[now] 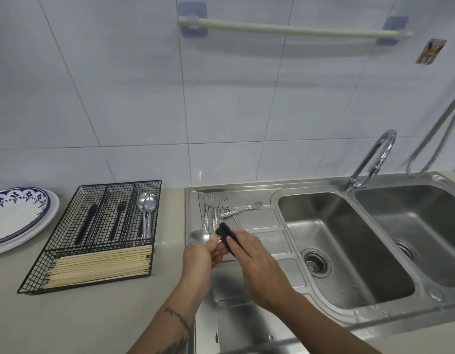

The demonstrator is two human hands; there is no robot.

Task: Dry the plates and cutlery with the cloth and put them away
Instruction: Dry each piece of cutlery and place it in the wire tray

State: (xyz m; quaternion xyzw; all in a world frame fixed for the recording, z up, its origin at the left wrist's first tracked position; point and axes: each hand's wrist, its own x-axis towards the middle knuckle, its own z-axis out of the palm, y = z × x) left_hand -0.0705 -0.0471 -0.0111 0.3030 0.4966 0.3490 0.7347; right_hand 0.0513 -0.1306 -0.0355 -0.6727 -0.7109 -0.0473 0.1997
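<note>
two forearms reach in from the bottom edge, over the drainboard [267, 221] of the steel sink. the left hand [201, 254] grasps one spoon [199, 236] by the handle, fingers curled round it, bowl pointing left. the right hand [249, 251] pinches a dark cloth [225, 232] against that spoon's handle, fingers bent over the cloth. just beyond, on the drainboard, lie about five forks [215, 208], four roughly side by side and one crossing them to the right. to the right sit two basins [336, 238]. left on the bench [93, 315], a black wire tray [98, 233] holds a stack of chopsticks [98, 264] in front, then one black knife [87, 223], one black fork [118, 219] and about three spoons [147, 213] in rear slots. far left, two plates [19, 215] sit stacked. behind stands one tap [372, 159], and one rail [293, 29] on the tiled wall.
</note>
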